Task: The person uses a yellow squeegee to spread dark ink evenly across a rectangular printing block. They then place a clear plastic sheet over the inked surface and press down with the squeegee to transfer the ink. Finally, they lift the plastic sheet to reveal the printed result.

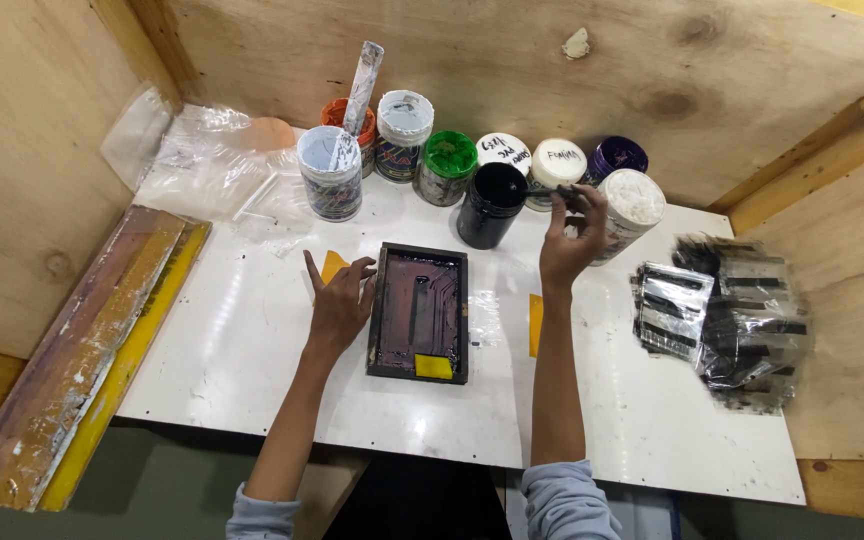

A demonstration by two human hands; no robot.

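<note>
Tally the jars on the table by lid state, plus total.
Open jars: 3, black, grey-white, orange
Lidded jars: 6, green, purple, four white
Total: 9

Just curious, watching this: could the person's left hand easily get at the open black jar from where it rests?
Probably yes: the left hand rests beside the dark frame, and the black jar stands just beyond it with only bare white table between.
</note>
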